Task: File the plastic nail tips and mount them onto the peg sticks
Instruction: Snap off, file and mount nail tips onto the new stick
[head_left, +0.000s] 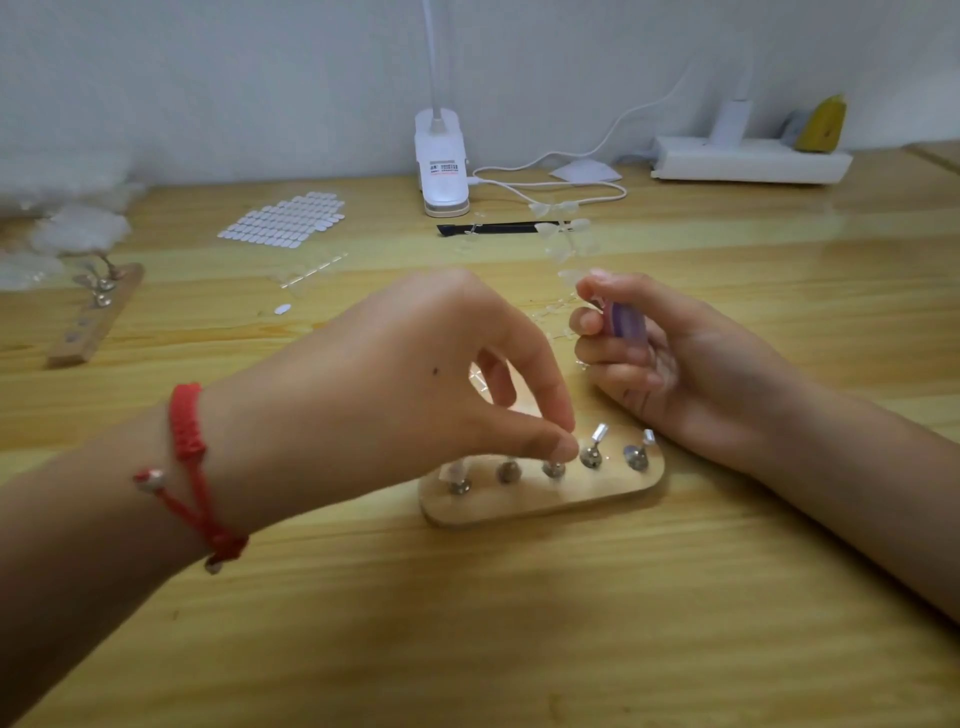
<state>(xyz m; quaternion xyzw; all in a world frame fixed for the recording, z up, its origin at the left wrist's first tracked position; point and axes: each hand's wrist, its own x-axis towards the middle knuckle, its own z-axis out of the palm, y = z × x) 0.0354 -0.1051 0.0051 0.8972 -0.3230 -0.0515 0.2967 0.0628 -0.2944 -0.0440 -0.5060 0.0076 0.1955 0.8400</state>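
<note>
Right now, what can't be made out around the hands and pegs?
Head view:
1. Top of middle peg: covered by left hand fingertips; any nail tip there is hidden.
2. Purple tool: mostly wrapped by right hand.
3. Far-left board: blurred, its pegs unclear.

The wooden peg board (519, 506) lay on the table. Over it the left hand (415, 374) pinched the top of the middle peg stick (554, 469). Just behind the board's right end the right hand (665, 364) gripped a purple file (626, 319). Far behind the board stood a clip lamp (441, 166), and well behind-left lay a sheet of white tabs (283, 221).
</note>
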